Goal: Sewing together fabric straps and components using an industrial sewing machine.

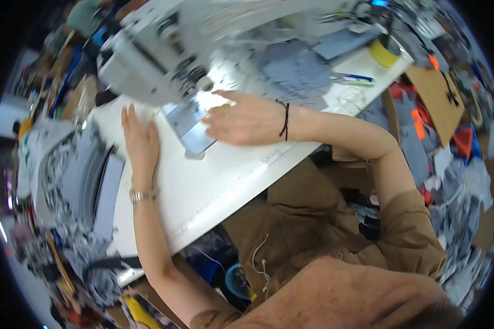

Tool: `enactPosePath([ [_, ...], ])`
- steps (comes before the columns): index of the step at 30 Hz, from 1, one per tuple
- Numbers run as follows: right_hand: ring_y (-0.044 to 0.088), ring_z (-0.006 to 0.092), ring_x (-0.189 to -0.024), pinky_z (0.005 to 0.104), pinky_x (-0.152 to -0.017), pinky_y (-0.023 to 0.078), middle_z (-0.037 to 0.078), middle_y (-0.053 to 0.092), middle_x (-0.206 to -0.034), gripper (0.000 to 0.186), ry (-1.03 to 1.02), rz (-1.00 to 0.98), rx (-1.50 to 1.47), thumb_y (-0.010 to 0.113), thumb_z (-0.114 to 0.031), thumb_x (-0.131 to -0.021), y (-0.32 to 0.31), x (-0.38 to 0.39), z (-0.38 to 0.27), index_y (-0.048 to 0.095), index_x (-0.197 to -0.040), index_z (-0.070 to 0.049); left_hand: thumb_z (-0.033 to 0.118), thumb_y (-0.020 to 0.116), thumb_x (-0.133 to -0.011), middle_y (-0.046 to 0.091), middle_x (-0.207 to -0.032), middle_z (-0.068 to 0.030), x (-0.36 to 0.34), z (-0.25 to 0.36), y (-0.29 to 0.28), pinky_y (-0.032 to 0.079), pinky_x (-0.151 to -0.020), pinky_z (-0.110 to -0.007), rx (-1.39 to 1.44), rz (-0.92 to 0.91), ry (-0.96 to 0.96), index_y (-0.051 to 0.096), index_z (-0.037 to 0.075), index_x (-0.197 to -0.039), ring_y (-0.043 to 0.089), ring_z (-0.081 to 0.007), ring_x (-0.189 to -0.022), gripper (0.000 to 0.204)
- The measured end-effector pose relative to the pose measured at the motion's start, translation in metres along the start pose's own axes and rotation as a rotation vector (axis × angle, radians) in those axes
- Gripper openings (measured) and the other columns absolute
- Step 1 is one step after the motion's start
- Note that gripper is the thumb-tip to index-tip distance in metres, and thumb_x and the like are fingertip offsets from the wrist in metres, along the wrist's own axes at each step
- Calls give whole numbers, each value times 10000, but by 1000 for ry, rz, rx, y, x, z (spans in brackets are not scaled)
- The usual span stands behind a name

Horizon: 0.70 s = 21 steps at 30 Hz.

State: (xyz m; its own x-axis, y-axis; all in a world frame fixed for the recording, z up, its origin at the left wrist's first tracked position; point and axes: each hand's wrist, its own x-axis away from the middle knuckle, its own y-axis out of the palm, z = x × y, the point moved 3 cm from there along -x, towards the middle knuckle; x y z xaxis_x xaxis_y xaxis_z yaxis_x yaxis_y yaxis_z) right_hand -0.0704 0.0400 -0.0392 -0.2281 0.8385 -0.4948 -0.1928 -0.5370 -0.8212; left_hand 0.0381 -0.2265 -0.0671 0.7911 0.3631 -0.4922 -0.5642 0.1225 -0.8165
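My left hand [140, 140] lies palm down on the white sewing table [186, 192], left of the machine's bed, with its fingers stretched out. My right hand [239, 120] is palm down over the metal needle plate [184, 129], just under the white sewing machine head [137, 60]; its fingers are apart and slightly bent, with no held object visible. The bright lamp light hides some detail at the fingertips. Grey fabric pieces [288, 68] lie right of the machine, near scissors or snips [354, 79] with coloured handles.
A thick stack of grey cut pieces [82, 181] sits at the left. A yellow tape roll [384, 52] rests at the table's right end. Cardboard [433, 104] and heaped fabric scraps [469, 186] fill the right side. A blue container [239, 277] is below the table.
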Motion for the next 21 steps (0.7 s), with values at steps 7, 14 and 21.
enactPosePath([
  [7, 623, 250, -900, 361, -863, 492, 60, 641, -934, 178, 319, 138, 158, 677, -129, -745, -98, 85, 65, 674, -913, -70, 113, 574, -958, 436, -1464, -271, 2, 5, -3, 423, -1054, -448, -56, -50, 36, 522, -13, -1355, 482, -413, -1297, 420],
  [14, 564, 230, -928, 350, -834, 462, 15, 604, -980, 159, 448, 123, 220, 734, -148, -813, -100, 140, 100, 727, -967, -110, 98, 568, -958, 580, -1313, -221, 0, 25, -14, 479, -945, -403, -103, 32, 184, 640, -13, -1211, 579, -341, -1148, 285],
  [21, 619, 231, -782, 381, -682, 512, 66, 628, -898, 305, -6, 352, -62, 673, -106, -654, -90, 71, -8, 724, -937, -6, 185, 583, -1016, 697, -838, -7, 58, 130, -20, 419, -576, -195, 940, -487, -463, 731, -4, -1051, 536, -32, -660, 243],
])
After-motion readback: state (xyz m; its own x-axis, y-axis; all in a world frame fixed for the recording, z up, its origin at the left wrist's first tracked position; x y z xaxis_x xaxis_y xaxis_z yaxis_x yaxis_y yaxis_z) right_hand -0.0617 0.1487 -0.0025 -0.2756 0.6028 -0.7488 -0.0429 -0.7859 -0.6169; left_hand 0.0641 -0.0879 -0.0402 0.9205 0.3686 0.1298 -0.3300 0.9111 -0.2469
